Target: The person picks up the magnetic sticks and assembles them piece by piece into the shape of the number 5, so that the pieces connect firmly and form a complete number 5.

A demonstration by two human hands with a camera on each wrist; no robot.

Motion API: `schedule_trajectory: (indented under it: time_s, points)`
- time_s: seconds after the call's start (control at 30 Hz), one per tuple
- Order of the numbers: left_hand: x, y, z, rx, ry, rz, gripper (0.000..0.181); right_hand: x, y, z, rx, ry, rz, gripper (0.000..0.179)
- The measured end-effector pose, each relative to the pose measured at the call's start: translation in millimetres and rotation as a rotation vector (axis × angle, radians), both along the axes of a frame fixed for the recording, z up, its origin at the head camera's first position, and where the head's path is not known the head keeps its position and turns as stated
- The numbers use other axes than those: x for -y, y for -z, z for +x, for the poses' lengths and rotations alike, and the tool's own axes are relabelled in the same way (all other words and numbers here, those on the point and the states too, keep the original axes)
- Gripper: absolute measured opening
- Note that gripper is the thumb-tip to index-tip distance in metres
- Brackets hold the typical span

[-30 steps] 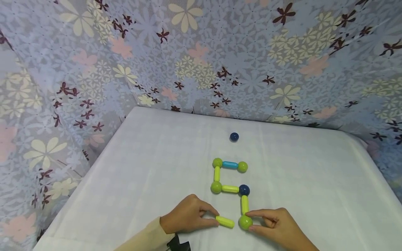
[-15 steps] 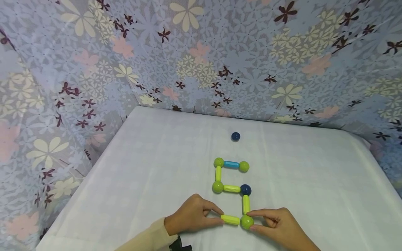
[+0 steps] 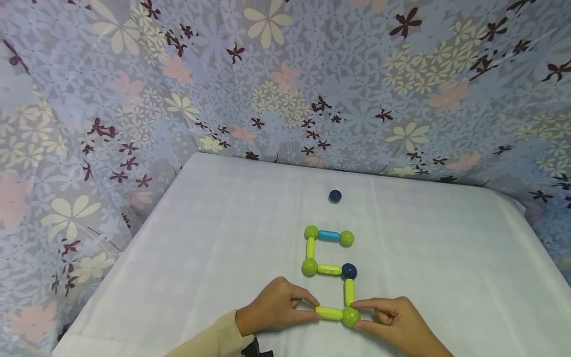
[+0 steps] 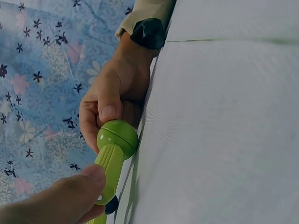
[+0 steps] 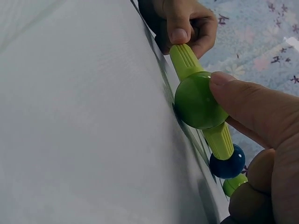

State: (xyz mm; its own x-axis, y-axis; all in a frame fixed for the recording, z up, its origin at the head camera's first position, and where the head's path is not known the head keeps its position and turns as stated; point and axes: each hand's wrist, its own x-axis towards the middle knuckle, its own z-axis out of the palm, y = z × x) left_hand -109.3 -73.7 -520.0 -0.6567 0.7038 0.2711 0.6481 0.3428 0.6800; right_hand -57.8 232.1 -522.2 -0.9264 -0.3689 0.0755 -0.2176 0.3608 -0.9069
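Observation:
My left hand [image 3: 277, 307] pinches the left end of a ribbed yellow-green rod [image 3: 329, 313] between thumb and fingers. The rod's other end meets a green ball [image 3: 351, 316], which my right hand [image 3: 394, 320] pinches from the right. From that ball a second yellow-green rod [image 3: 349, 291] runs up to a dark blue ball [image 3: 349, 271]. A third rod [image 3: 329, 269] leads left to another green ball [image 3: 310, 267]. In the right wrist view the held ball [image 5: 201, 100] sits between two rods, with my thumb pressed on its side.
The chain carries on through an upright rod [image 3: 310, 248], a green ball [image 3: 311, 232], a blue rod [image 3: 329, 235] and an end green ball [image 3: 347, 238]. A loose dark blue ball [image 3: 335, 196] lies farther back on the white-covered table [image 3: 232, 218]. Floral cloth [image 3: 285, 74] hangs behind.
My left hand has moved right with the rod, straightening it and bringing its free end against the green ball. My right hand has kept its hold on that ball.

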Motion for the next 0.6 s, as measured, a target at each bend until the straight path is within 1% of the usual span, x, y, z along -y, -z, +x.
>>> schedule_trajectory:
  time_s: [0.07,0.13,0.2,0.27,0.37,0.47,0.53,0.6]
  points:
    - [1.9,-3.1,0.1,-0.016,-0.018,-0.03,0.025,-1,0.9,0.4,0.014,0.019,0.001,0.029]
    - [5.5,-8.6,-2.1,-0.053,-0.046,-0.067,0.029,-4,-0.2,0.9,0.036,0.053,0.005,0.029]
    - [10.7,-17.1,-7.8,-0.095,-0.086,-0.086,0.032,-8,-4.6,1.0,0.046,0.106,0.03,0.028]
    - [18.0,-28.0,-17.9,-0.144,-0.137,-0.09,0.033,-15,-13.2,-0.6,0.018,0.167,0.075,0.026]
    - [34.9,-49.6,-37.1,-0.213,-0.234,-0.082,0.032,-29,-35.4,-9.4,-0.089,0.265,0.178,0.023]
    - [55.1,-76.5,-57.0,-0.306,-0.329,-0.088,0.031,-48,-66.6,-24.7,-0.232,0.355,0.273,0.023]
    - [65.5,-96.4,-68.5,-0.38,-0.372,-0.08,0.03,-60,-89.0,-36.1,-0.335,0.399,0.32,0.025]
    - [71.5,-114.9,-78.5,-0.461,-0.393,-0.058,0.029,-69,-110.4,-46.0,-0.431,0.423,0.344,0.027]
